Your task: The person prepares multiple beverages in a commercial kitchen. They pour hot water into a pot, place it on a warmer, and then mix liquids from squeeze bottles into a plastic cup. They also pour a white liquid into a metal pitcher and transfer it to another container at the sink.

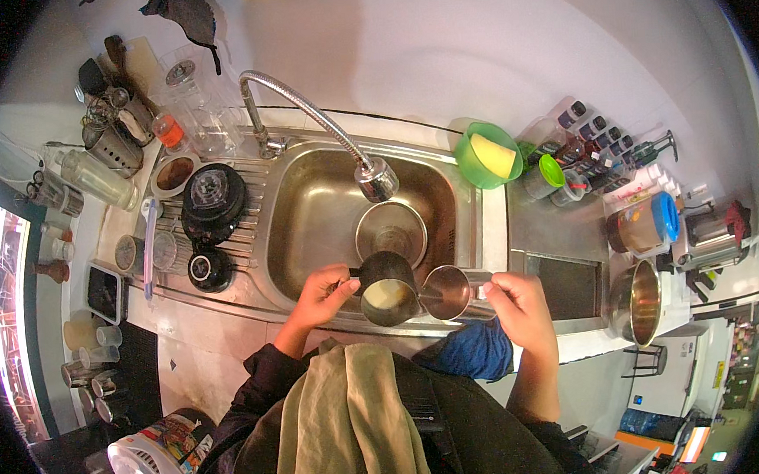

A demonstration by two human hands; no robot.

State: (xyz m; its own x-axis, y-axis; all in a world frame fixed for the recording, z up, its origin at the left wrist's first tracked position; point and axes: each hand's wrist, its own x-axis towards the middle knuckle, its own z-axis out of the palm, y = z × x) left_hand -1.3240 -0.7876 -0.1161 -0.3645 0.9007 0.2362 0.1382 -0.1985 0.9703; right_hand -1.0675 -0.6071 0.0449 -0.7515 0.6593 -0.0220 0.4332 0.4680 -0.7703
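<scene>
My left hand (322, 297) grips the handle of a dark milk pitcher (388, 272), which is tilted so that a pale yellowish content or residue shows inside. Its spout is close to the rim of a steel pitcher (445, 291); whether they touch, I cannot tell. The handle of that steel pitcher is in my right hand (517, 303). Both vessels are over the near edge of the stainless steel sink (312, 202). A round metal dish (379, 227) lies in the basin, partly hidden behind the dark pitcher. Above it hangs the head of a flexible faucet (376, 178).
Left of the basin, black lids (213, 198) sit on the ribbed drainboard. A green bowl with a yellow sponge (493, 155) stands at the basin's right rear. Farther right are bottles (571, 114) and a steel bowl (638, 302). A blue cloth (474, 352) hangs at the front edge.
</scene>
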